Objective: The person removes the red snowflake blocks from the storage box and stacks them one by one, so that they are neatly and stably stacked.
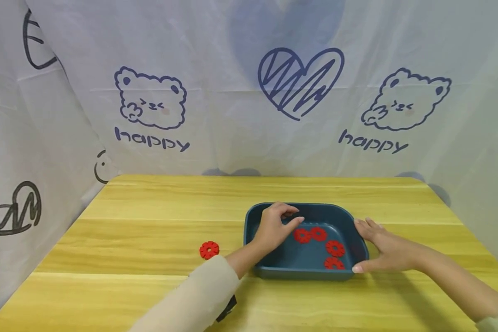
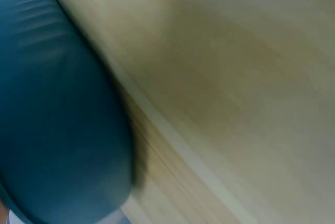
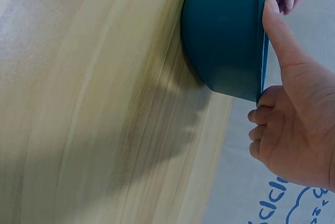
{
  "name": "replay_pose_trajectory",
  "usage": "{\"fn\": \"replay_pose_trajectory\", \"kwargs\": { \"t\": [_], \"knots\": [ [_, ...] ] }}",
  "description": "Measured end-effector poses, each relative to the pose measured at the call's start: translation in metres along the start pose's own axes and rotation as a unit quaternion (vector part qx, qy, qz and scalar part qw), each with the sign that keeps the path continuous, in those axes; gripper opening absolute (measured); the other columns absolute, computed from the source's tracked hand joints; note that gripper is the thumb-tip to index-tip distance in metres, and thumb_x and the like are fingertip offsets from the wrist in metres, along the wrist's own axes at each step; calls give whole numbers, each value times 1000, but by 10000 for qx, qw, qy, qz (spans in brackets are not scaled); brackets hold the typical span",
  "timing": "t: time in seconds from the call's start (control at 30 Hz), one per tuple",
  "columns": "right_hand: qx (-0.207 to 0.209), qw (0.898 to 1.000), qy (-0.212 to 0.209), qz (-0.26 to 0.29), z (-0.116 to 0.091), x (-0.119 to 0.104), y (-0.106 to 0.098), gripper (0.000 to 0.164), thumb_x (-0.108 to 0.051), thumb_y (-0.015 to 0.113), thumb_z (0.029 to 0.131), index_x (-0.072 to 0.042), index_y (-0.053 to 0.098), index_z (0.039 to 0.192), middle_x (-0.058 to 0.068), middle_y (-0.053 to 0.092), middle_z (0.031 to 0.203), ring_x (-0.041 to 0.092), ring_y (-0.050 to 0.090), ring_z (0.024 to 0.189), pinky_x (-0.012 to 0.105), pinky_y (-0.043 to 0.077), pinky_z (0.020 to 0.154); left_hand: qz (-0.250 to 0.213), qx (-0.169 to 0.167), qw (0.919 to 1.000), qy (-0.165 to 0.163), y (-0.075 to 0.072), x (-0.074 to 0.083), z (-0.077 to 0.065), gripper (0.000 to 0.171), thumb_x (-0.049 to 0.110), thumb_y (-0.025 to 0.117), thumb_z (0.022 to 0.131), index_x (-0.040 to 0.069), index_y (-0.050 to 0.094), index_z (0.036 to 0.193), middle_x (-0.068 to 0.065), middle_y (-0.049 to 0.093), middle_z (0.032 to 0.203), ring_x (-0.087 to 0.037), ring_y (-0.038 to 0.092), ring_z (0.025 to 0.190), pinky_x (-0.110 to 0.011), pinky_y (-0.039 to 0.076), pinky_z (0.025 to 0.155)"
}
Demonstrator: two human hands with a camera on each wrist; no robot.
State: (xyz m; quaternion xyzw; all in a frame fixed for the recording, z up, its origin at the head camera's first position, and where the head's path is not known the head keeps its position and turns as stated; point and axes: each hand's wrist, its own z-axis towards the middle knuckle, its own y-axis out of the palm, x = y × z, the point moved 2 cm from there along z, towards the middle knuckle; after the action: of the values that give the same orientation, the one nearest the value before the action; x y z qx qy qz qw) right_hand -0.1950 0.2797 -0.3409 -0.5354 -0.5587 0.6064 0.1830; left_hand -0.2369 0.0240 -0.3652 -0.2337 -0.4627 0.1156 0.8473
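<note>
1. The left hand (image 1: 274,228) hangs over the left part of the blue basin (image 1: 299,275), thumb and fingers parted in a loose arch, with nothing seen between them
2. The right hand (image 1: 386,249) grips the basin's right end, thumb at the near corner and fingers along the end wall
3. Four notched red discs (image 1: 335,253) lie in the basin, mostly towards its right; the nearest is partly hidden by the front wall
4. A fifth red disc (image 1: 204,250) lies flat on the worktop (image 1: 108,230), left of the basin
5. The step in hand looks like handling discs over the basin, so steadying it seems sound; too hard a push could slide it
6. The discs look thin, so pinching opposite edges with the fingertips should serve better than a whole-hand grab
7. Releasing a disc low over the basin's floor would limit bouncing
8. The left forearm crosses the near-left rim, so lift the wrist enough not to knock it
</note>
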Motion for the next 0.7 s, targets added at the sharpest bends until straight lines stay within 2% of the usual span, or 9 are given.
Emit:
{"fn": "replay_pose_trajectory", "kwargs": {
  "t": [0.1,0.23,0.37,0.43,0.53,0.7],
  "knots": [
    [-30,10000,21,-1,0,0,1,110,-51,72,73,11,15,143,34,11,148,58,4,132,74,15,97,103,-208,9995,-199,9,1,3,26,17,68,84,-2,67,103,-14,64,101,-27,63,91,-30,54,80],
    [-21,10000,27,-9,1,0,1,110,-51,72,73,11,16,143,34,12,148,59,5,132,74,15,97,667,-595,9938,-667,18,-1,4,32,21,70,83,-1,67,106,-12,64,103,-24,61,95,-26,52,80],
    [-16,10000,24,-5,1,0,1,110,-51,72,73,12,15,143,34,12,148,58,5,132,74,15,98,1189,-1040,9774,-1407,23,-6,2,36,24,73,81,-2,67,106,-12,63,102,-23,58,98,-27,51,80],
    [-14,10000,7,-3,1,0,1,110,-51,72,73,12,15,143,34,12,148,58,5,132,74,15,98,1449,-1212,9683,-1635,24,-8,1,38,25,75,78,-2,67,104,-12,62,101,-23,58,98,-27,51,81],
    [-32,10000,-40,14,1,0,0,110,-50,72,73,12,15,143,34,12,149,58,4,133,73,15,98,1795,-1383,9583,-1741,27,-12,1,39,25,77,76,-2,68,101,-11,61,98,-23,57,96,-27,50,81],
    [-55,10000,-55,55,1,0,0,110,-50,72,73,13,14,143,34,11,149,57,3,133,73,14,98,2387,-1638,9427,-1656,32,-13,1,29,30,77,75,4,65,75,-7,56,88,-22,51,85,-26,47,71]
  ]
}}
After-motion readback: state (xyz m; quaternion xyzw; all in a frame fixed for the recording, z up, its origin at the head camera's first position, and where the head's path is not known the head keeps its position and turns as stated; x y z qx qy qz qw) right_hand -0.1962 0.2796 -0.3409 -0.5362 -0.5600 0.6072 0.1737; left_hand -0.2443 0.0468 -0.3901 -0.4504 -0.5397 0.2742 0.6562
